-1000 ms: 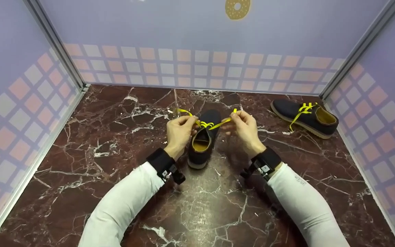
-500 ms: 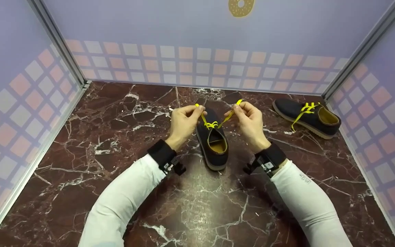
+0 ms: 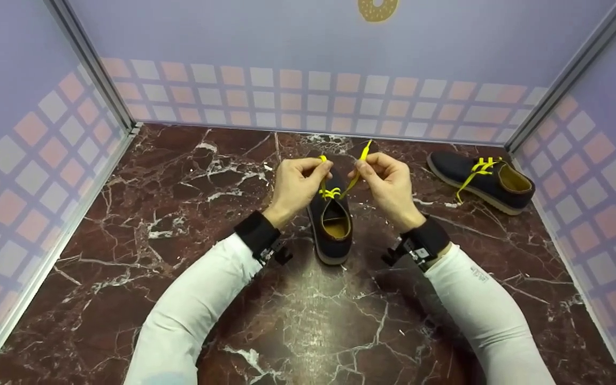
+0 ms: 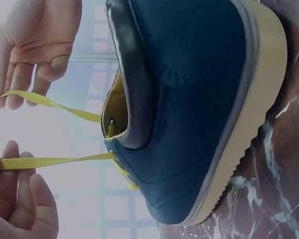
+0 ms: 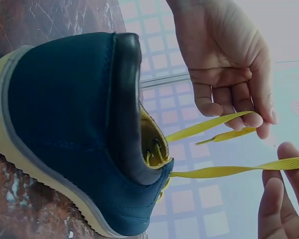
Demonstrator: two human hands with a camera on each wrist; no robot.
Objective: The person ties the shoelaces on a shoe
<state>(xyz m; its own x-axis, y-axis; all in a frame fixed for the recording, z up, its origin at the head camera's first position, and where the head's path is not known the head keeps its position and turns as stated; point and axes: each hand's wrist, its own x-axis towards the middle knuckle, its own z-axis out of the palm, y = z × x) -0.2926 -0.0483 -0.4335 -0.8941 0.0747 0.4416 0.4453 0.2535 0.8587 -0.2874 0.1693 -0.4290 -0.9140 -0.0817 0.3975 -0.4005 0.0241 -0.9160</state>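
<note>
2 bare hands: L hand [image 3: 300,184] & R hand [image 3: 385,184], one either side of the shoe's front half & raised above it; neither free.
Navy lace-up shoe [image 3: 333,250]: upright on marbled surface [image 3: 308,321], btwn the hands; heel twd person, toe away. Nearer L hand, which hides part of its fwd L side in head view; R hand shows a gap from it.
L grip: thumb + fingertips pinching L lace [image 4: 60,161]; lace runs up from top eyelets, loose tail folded back (R wrist view).
R grip: thumb + index pinching R lace [image 3: 368,148]; tail sticks up past the fingertips.
Knot: none btwn the 2 ends; they run apart from the shoe's throat.
2nd navy shoe [image 3: 487,187]: well apart, far R near back corner; toe angled back-L, yellow lace [image 3: 463,191] trailing over its side.
Arms: white sleeves [image 3: 190,299], black wrist straps [image 3: 430,239] w/ small cams.
Walls: lavender panels [image 3: 233,37], pink & white sq. pattern low down.
</note>
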